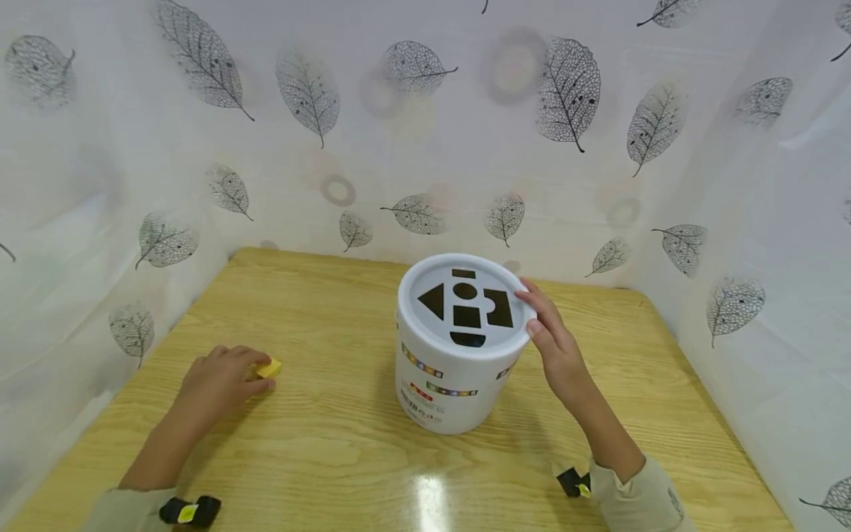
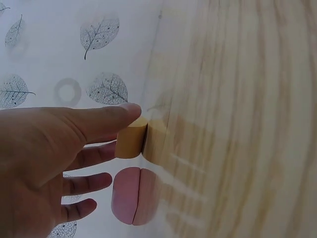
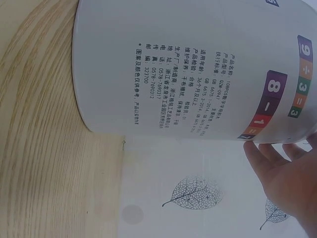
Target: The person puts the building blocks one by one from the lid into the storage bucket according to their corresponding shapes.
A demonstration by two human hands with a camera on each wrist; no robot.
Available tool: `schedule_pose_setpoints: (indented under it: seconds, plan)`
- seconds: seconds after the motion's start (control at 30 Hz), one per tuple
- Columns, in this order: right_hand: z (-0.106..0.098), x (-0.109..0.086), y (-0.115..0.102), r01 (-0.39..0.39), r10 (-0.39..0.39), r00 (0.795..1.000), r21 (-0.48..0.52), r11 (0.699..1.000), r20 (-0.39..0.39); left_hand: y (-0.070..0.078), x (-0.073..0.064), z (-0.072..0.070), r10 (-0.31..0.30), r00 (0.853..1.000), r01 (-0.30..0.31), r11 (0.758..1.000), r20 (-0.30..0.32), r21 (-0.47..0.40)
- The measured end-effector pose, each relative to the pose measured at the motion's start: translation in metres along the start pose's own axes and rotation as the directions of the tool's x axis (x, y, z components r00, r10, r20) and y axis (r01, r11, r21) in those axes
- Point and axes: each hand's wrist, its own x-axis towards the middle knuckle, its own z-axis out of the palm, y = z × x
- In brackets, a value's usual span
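On the left of the table, my left hand (image 1: 224, 376) pinches a small yellow block (image 1: 269, 368) between thumb and fingers. The left wrist view shows that yellow block (image 2: 131, 141) at the wood, under the thumb tip. A pink rounded block (image 2: 126, 196) stands close by, near the loose fingertips; the hand hides it in the head view. A white bucket (image 1: 435, 395) stands upright near the middle, its lid (image 1: 414, 310) cut with several shaped holes. My right hand (image 1: 560, 353) rests on the right side of the lid's rim, fingers extended and touching the bucket.
The wooden table (image 1: 319, 458) reaches back to a pale leaf-printed curtain (image 1: 465, 133), which also hangs along the left and right sides. Printed sums and small lettering cover parts of the bucket's wall. Both sleeves carry black wrist straps.
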Motion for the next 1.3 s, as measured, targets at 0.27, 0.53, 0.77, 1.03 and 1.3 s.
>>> schedule_pose_setpoints:
  seconds: [0.27,0.53,0.77,1.03,1.3]
  plan:
    - [0.000,-0.001,0.001,-0.024,0.024,1.000,0.007,1.000,-0.013,-0.002,0.006,0.007,0.001,1.000,-0.001,1.000,-0.019,0.020]
    - [0.000,0.000,0.002,-0.027,0.027,1.000,0.004,1.000,-0.015,-0.002,0.011,0.004,-0.056,0.998,0.056,0.998,-0.025,-0.012]
    - [0.000,0.000,0.002,-0.019,0.020,1.000,0.007,1.000,-0.016,-0.003,0.009,0.000,-0.051,0.997,0.050,0.999,-0.058,-0.015]
    - [0.001,0.001,0.001,-0.017,0.017,1.000,0.017,1.000,-0.013,-0.004,0.009,-0.001,-0.058,0.997,0.056,0.997,-0.043,-0.044]
    - [0.001,0.000,0.000,-0.025,0.025,1.000,0.010,1.000,-0.016,-0.003,0.010,-0.002,-0.077,0.997,0.076,0.996,-0.013,-0.055]
